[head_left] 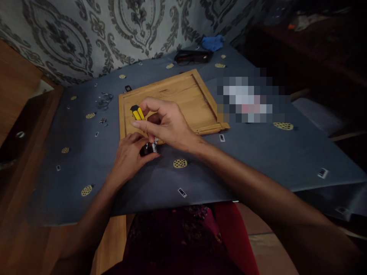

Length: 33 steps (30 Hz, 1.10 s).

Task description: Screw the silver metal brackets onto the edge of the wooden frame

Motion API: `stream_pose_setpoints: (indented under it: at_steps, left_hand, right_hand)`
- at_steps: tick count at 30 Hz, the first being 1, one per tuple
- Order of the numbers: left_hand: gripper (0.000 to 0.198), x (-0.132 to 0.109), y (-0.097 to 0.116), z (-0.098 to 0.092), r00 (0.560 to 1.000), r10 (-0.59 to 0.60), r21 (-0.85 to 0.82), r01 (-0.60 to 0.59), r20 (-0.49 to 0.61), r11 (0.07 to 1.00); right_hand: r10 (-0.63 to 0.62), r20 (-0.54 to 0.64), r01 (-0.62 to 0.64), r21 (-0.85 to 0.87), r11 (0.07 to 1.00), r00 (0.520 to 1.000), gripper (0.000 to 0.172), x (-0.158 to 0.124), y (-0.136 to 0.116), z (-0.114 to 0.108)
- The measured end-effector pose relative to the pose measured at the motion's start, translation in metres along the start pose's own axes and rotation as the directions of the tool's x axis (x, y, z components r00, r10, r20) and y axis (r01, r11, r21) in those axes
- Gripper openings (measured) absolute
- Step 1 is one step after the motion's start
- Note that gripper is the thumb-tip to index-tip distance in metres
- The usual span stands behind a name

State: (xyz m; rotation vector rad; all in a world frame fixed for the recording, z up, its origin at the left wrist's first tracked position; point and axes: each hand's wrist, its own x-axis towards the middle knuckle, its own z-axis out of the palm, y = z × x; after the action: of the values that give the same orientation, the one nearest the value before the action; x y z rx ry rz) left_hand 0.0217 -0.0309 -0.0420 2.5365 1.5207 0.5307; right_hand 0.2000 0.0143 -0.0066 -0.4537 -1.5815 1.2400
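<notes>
Nearest, along the bottom, dark red patterned clothing (172, 240). Pinched between thumb and curled fingers of the right hand (164, 122), above the near left of the wooden panel (183, 88), a yellow-and-black tool handle (138, 113). Just below, at the panel's near edge, a metal fitting (155, 147) between thumb and fingers of the left hand (129, 153), half curled; impossible to tell whether gripped. Forearms (275, 194) angled inward from near left and right. Underneath, blue-grey tablecloth (160, 181); left, small loose hardware (103, 121); far, dark case (193, 57), blue cloth (212, 42), patterned wall (186, 23).
</notes>
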Motion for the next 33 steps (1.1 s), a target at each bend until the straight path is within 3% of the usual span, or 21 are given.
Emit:
stream_pose_setpoints:
  at_steps: [6, 10, 23, 33]
  left_hand:
    - [0.042, 0.0004, 0.0001, -0.0017, 0.999, -0.023, 0.027, 0.022, 0.033, 0.999]
    - [0.041, 0.0005, -0.0005, -0.0019, 0.999, -0.015, 0.022, 0.015, 0.036, 1.0]
    - [0.04, 0.0002, 0.0017, -0.0023, 0.999, -0.026, 0.033, 0.025, 0.035, 0.999]
    - [0.038, -0.0002, 0.0, -0.0011, 0.998, -0.034, 0.008, 0.034, 0.054, 0.999]
  right_hand:
    - [-0.008, -0.107, 0.006, -0.02, 1.0, 0.994, 0.031, 0.0037, -0.0044, -0.0072]
    - [0.0, -0.079, 0.0, -0.01, 1.0, 0.997, 0.026, 0.0029, -0.0036, -0.0085]
    - [0.038, -0.031, -0.038, 0.014, 0.999, 0.999, 0.034, 0.0001, 0.0018, -0.0037]
    - [0.031, 0.001, -0.031, 0.04, 0.999, 1.0, 0.029, -0.0012, 0.0023, -0.0024]
